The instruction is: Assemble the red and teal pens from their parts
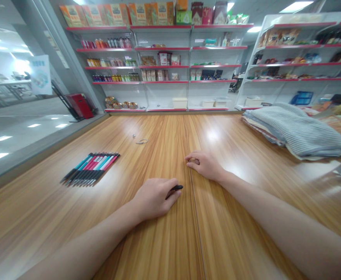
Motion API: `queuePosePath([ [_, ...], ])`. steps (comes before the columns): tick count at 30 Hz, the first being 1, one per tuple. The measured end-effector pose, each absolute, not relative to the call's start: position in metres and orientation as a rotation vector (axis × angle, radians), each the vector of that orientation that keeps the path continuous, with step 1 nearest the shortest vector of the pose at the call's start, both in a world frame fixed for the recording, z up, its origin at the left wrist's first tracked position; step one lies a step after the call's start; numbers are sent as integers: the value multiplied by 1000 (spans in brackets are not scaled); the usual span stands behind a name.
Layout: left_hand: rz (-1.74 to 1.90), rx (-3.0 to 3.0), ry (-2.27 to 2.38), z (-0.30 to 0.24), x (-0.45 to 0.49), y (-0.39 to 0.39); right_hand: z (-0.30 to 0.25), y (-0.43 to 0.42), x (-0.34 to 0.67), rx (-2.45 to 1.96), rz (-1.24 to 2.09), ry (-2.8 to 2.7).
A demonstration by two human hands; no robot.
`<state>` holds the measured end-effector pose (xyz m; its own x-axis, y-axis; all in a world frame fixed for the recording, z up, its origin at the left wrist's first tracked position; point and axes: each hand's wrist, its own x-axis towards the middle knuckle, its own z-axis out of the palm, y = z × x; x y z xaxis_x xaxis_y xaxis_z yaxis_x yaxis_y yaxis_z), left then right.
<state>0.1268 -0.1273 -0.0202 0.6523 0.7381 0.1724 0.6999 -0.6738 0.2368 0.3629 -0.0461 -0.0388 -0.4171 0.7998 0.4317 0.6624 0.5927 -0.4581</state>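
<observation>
My left hand [157, 198] rests low over the wooden table, closed around a black pen [176, 188]. Only the pen's dark end shows past the thumb and fingers; the rest is hidden in the palm. Farther forward and to the right, my right hand [205, 164] is curled with thumb and fingertips close together. Something thin and dark may be between them, too small to name. To the left of both hands, several pens [91, 167] with blue, red and white barrels and black grips lie side by side in a neat row.
On the wooden table [164, 136] lie a thin wire loop [142, 141] and a tiny metal piece [133, 135]. Folded striped cloths [301, 128] are stacked at the right. Behind the table stand shelves [161, 48] of packaged goods. A red case [81, 105] stands on the floor at left.
</observation>
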Motion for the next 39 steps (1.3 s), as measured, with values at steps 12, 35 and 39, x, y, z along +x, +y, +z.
queuePosePath([
  [12,387,2711,1189,-18,127,-128,-39,-48,364,-1140,238,-2189],
  [35,405,2710,1180,-17,127,-129,-38,-49,364,-1160,241,-2167],
  [39,400,2708,1177,-17,127,-129,-38,-48,364,-1166,234,-2168],
])
